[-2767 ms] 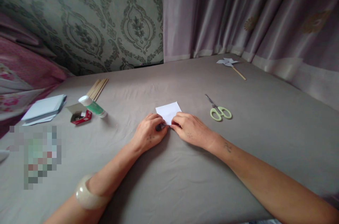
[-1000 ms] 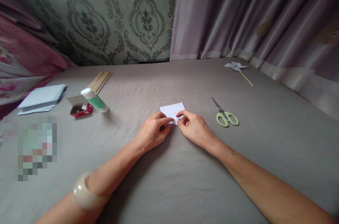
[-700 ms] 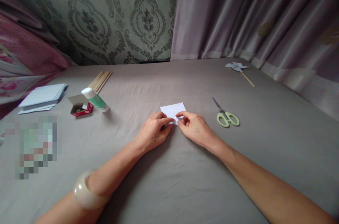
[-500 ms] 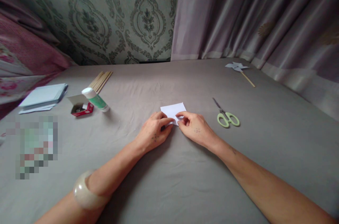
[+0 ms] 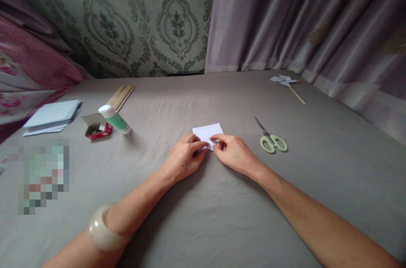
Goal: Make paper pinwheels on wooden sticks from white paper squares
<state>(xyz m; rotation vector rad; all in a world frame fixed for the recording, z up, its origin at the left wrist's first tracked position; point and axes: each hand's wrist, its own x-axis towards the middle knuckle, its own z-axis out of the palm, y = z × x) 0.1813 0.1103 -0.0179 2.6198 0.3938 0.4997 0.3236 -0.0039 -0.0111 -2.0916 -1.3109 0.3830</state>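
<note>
A small white sheet of paper (image 5: 207, 131) lies on the cloth-covered surface in front of me. My left hand (image 5: 187, 154) has its near left edge between thumb and fingers. Across from it, my right hand (image 5: 234, 154) pinches the near right part of the same paper, thumb and index finger closed on it. The near edge looks lifted or folded, though my fingertips hide much of it. To the right of my right hand lie scissors (image 5: 272, 141) with light green handles, blades pointing away from me.
At the left stand a glue stick (image 5: 117, 121) and an opened red box (image 5: 99, 130) of small metal pieces. Wooden sticks (image 5: 122, 97) and a paper stack (image 5: 52, 115) lie beyond. A paper pinwheel (image 5: 283, 80) on a stick rests at the far right, near the curtain (image 5: 247, 27).
</note>
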